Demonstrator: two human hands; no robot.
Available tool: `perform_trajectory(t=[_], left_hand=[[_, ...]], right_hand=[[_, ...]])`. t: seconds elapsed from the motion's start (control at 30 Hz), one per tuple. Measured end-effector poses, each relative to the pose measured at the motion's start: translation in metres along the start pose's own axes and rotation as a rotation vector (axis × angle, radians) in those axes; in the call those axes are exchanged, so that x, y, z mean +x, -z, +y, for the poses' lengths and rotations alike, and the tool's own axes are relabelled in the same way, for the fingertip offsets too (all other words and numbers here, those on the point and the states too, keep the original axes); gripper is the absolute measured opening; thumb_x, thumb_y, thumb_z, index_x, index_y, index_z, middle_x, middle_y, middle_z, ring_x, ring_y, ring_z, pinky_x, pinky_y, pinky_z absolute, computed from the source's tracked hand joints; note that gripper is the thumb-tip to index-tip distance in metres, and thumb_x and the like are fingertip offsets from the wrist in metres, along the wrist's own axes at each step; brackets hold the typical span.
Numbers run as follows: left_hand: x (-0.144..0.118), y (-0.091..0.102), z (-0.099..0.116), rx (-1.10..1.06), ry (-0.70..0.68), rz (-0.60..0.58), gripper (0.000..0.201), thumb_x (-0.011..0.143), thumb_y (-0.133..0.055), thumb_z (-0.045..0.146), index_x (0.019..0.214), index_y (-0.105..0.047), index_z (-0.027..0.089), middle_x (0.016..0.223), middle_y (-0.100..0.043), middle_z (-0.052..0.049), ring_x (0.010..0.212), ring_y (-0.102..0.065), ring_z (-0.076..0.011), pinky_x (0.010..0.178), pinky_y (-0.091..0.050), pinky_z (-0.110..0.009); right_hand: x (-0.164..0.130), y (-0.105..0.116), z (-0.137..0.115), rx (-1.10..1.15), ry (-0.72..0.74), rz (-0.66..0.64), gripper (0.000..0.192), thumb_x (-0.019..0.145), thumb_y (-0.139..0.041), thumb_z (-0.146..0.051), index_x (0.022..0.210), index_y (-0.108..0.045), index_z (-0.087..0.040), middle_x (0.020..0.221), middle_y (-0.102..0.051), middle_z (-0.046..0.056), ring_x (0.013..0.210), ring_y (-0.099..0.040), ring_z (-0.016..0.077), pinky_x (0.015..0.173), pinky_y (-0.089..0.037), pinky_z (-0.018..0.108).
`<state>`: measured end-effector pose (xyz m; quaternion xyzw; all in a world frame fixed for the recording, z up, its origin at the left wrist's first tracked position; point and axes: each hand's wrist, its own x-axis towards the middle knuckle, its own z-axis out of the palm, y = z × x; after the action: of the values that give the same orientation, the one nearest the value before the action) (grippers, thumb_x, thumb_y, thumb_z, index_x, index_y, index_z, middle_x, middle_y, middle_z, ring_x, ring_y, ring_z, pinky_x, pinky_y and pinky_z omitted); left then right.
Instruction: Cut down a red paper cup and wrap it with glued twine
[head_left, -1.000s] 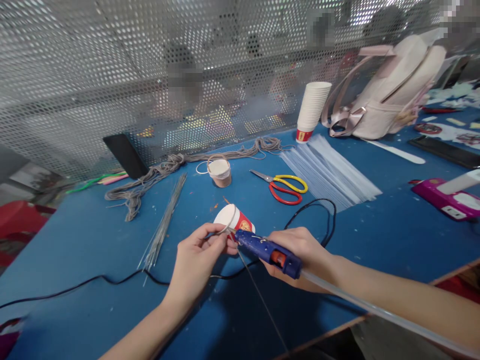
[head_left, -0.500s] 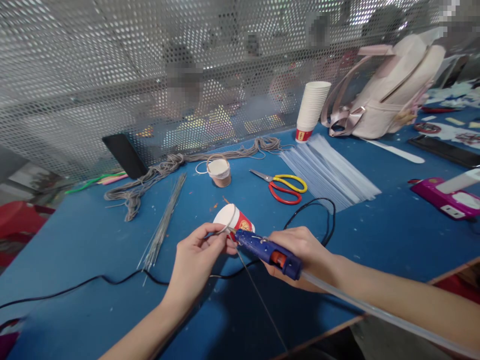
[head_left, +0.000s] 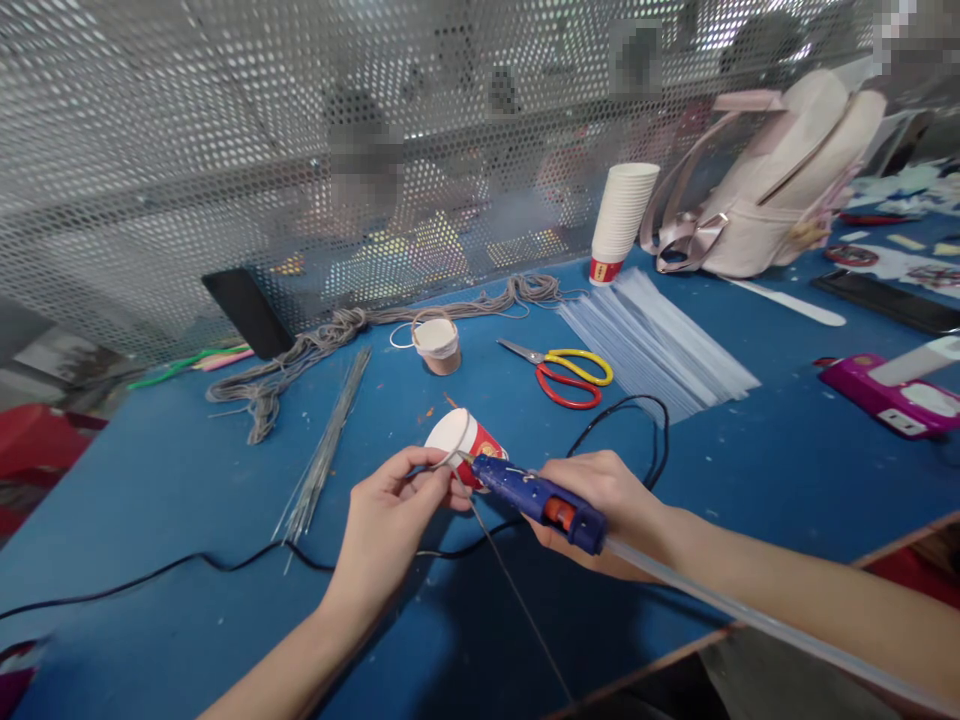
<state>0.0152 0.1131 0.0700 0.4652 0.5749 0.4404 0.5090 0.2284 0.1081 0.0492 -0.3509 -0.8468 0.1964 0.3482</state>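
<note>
My left hand (head_left: 397, 515) is closed around a small red-and-white paper cup (head_left: 486, 442), which lies tilted with its white side toward the upper left. A thin grey cord (head_left: 513, 580) loops over the cup, passes through my left fingertips and trails down to the table's front edge. My right hand (head_left: 607, 500) grips a blue glue gun (head_left: 517, 485) with a long clear glue stick (head_left: 697, 590) sticking out of its back. The gun's nozzle points left, right at the cord and cup beside my left fingertips. Whether glue is coming out is too small to see.
Behind the cup stand a small cord-handled bucket (head_left: 438, 347) and scissors (head_left: 566, 372). Wire stems (head_left: 326, 450) lie left, clear glue sticks (head_left: 660, 345) right. Stacked cups (head_left: 625, 215), a backpack (head_left: 780, 190) and a phone (head_left: 246, 310) line the mesh panel. Black cable (head_left: 202, 560) crosses the table.
The glue gun has shifted very slightly up and left against the cup, its tip staying by the left fingertips. Otherwise both hands hold the same pose.
</note>
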Motion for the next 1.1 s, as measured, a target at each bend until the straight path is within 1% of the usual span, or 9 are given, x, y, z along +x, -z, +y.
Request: perform_trajectory(t=[0.17, 0.37, 0.53, 0.67, 0.73, 0.87, 1.03, 1.1], left_hand=[[0.0005, -0.0003, -0.0006, -0.004, 0.008, -0.012, 0.017, 0.074, -0.069, 0.027, 0.084, -0.064, 0.014, 0.062, -0.072, -0.001, 0.056, -0.067, -0.0130, 0.063, -0.054, -0.023], [0.0012, 0.0024, -0.0044, -0.011, -0.026, -0.039, 0.017, 0.075, -0.068, 0.026, 0.086, -0.065, 0.014, 0.063, -0.071, -0.001, 0.057, -0.067, -0.0133, 0.065, -0.054, -0.024], [0.0022, 0.0038, -0.0061, -0.011, -0.055, -0.058, 0.015, 0.075, -0.068, 0.026, 0.086, -0.067, 0.014, 0.067, -0.071, -0.001, 0.057, -0.066, -0.0131, 0.064, -0.054, -0.025], [0.0016, 0.0035, -0.0052, -0.003, -0.065, -0.079, 0.013, 0.077, -0.065, 0.025, 0.085, -0.068, 0.015, 0.065, -0.070, -0.001, 0.057, -0.066, -0.0133, 0.063, -0.054, -0.025], [0.0016, 0.0032, -0.0048, 0.005, -0.074, -0.083, 0.012, 0.077, -0.064, 0.024, 0.084, -0.068, 0.015, 0.064, -0.069, -0.001, 0.058, -0.065, -0.0135, 0.063, -0.054, -0.025], [0.0026, 0.0034, -0.0052, -0.002, -0.075, -0.068, 0.012, 0.075, -0.066, 0.023, 0.083, -0.069, 0.014, 0.065, -0.069, -0.001, 0.057, -0.065, -0.0143, 0.061, -0.055, -0.026], [0.0031, 0.0044, -0.0059, -0.013, -0.097, -0.075, 0.012, 0.076, -0.065, 0.022, 0.085, -0.070, 0.016, 0.066, -0.066, 0.001, 0.056, -0.064, -0.0132, 0.060, -0.055, -0.025], [0.0029, 0.0046, -0.0064, -0.019, -0.102, -0.079, 0.011, 0.076, -0.065, 0.021, 0.084, -0.071, 0.016, 0.066, -0.066, 0.000, 0.056, -0.064, -0.0133, 0.059, -0.055, -0.025]], right_hand=[[-0.0010, -0.0007, 0.0003, 0.000, -0.004, -0.030, 0.011, 0.078, -0.055, -0.025, 0.069, -0.053, -0.018, 0.058, -0.057, 0.000, 0.048, -0.050, 0.0112, 0.048, -0.034, 0.023], [-0.0003, 0.0015, 0.0014, 0.001, -0.040, -0.012, 0.013, 0.078, -0.055, -0.026, 0.070, -0.055, -0.017, 0.058, -0.058, 0.000, 0.048, -0.052, 0.0115, 0.048, -0.036, 0.022], [-0.0007, 0.0024, 0.0003, 0.028, -0.045, -0.044, 0.012, 0.077, -0.056, -0.026, 0.069, -0.055, -0.017, 0.058, -0.059, 0.001, 0.049, -0.053, 0.0118, 0.048, -0.036, 0.022], [0.0000, 0.0022, 0.0008, 0.025, -0.089, -0.019, 0.010, 0.076, -0.056, -0.025, 0.070, -0.055, -0.017, 0.057, -0.057, 0.000, 0.047, -0.050, 0.0107, 0.048, -0.036, 0.021], [0.0000, 0.0018, 0.0011, 0.037, -0.090, 0.002, 0.010, 0.076, -0.055, -0.025, 0.069, -0.055, -0.017, 0.056, -0.056, -0.001, 0.046, -0.048, 0.0101, 0.047, -0.036, 0.021], [-0.0007, 0.0011, 0.0010, 0.059, -0.064, 0.001, 0.012, 0.076, -0.055, -0.026, 0.067, -0.054, -0.017, 0.056, -0.056, -0.001, 0.046, -0.048, 0.0102, 0.047, -0.035, 0.021], [-0.0003, 0.0023, 0.0003, 0.070, -0.121, 0.024, 0.010, 0.075, -0.056, -0.023, 0.067, -0.054, -0.017, 0.054, -0.055, -0.002, 0.045, -0.046, 0.0090, 0.047, -0.035, 0.020], [-0.0002, 0.0019, 0.0001, 0.080, -0.114, 0.030, 0.011, 0.074, -0.056, -0.023, 0.065, -0.053, -0.018, 0.054, -0.055, -0.002, 0.044, -0.046, 0.0088, 0.046, -0.034, 0.020]])
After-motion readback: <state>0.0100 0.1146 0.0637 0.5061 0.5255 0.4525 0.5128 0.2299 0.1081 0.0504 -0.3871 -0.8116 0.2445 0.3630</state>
